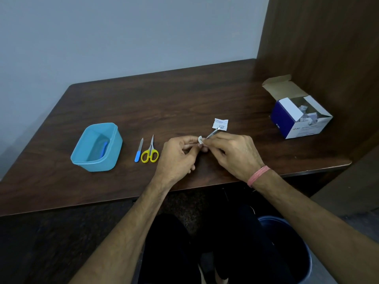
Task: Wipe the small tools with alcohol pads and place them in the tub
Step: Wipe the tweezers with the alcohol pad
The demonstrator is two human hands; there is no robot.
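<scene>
A dark brown wooden bench (184,95) carries everything. At its right end sits an open blue-and-white cardboard box of pads (300,117); at the left, a light blue plastic tub (82,156) with a blue-handled tool (104,149) inside. Beside the tub lie yellow-handled scissors (150,153) and a blue-handled nail file (138,151). The left hand (177,158) pinches a white alcohol pad (200,139) around thin metal tweezers (213,133), which the right hand (233,154) grips. Behind lies a torn white wrapper (220,124).

Left hand (180,154) and right hand (233,152) fingertip to fingertip, both pinching.
</scene>
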